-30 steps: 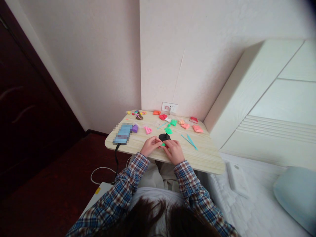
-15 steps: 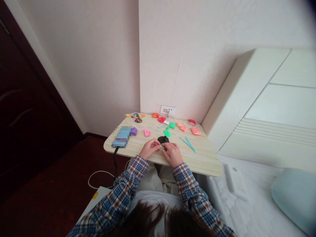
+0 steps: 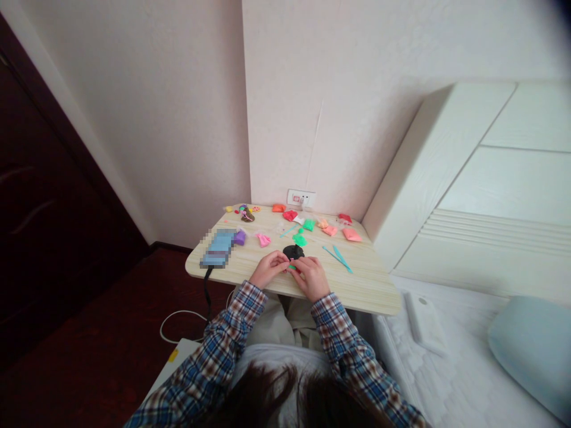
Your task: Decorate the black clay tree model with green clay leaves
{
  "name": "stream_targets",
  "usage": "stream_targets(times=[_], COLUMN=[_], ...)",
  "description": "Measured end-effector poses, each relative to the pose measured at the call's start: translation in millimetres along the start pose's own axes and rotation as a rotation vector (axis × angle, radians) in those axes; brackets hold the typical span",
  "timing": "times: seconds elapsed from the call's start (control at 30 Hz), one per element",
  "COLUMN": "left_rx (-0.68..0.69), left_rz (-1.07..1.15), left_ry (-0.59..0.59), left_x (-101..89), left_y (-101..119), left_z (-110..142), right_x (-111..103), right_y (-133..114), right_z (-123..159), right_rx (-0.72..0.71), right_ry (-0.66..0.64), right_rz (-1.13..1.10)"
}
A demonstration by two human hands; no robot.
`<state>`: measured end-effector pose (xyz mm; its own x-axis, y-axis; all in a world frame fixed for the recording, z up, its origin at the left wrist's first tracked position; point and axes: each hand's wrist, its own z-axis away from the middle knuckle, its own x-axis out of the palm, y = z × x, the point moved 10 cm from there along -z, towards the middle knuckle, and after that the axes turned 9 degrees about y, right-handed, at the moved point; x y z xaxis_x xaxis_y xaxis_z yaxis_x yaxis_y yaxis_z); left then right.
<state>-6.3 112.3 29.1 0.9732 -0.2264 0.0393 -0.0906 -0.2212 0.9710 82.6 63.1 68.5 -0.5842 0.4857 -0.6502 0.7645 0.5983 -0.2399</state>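
Observation:
Close to the table's front edge, my left hand [image 3: 270, 268] and my right hand [image 3: 311, 277] meet with fingertips pinched together. Between them is a small piece of green clay [image 3: 291, 267]; the fingers partly cover it. Just beyond the fingertips stands a black round base [image 3: 293, 252] with a short upright part. Behind that base lies a flattened lump of green clay [image 3: 300, 239]. To the right of my right hand, two light-blue modelling tools [image 3: 341, 259] rest on the table, and a third thin blue tool [image 3: 288, 230] lies farther back.
The wooden table [image 3: 370, 291] holds a phone-like device [image 3: 219, 248] with a black cable at left, a purple packet [image 3: 239, 238], a pink packet [image 3: 263, 240], an orange packet [image 3: 352, 235] and a brown clay figure [image 3: 247, 215]. A wall socket [image 3: 301, 197] is behind; a bed [image 3: 446, 380] stands right.
The view has shifted slightly. My fingers have moved a little around the green clay, and both hands remain together in front of the black base.

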Motion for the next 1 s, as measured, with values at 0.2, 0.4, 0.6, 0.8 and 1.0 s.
stream_targets(times=[0.2, 0.4, 0.6, 0.8, 1.0], left_rx=[-0.005, 0.000, -0.004, 0.006, 0.021], left_rz=[0.000, -0.003, -0.008, -0.024, -0.044], left_ry=[-0.003, 0.005, 0.033, 0.086, 0.093], left_x=[-0.1, -2.0, -4.3, -8.6, -9.7], left_y=[-2, -4, -3, -2, -3], left_z=[0, -1, 0, 1, -1], right_x=[0, -1, 3, 8, 10], right_y=[-2, -1, 4, 5, 12], right_z=[0, 0, 1, 2, 3], right_rx=[-0.016, 0.002, 0.030, 0.051, 0.088], right_ry=[-0.012, -0.007, 0.001, -0.012, -0.022], right_rz=[-0.001, 0.012, -0.003, -0.018, -0.027])
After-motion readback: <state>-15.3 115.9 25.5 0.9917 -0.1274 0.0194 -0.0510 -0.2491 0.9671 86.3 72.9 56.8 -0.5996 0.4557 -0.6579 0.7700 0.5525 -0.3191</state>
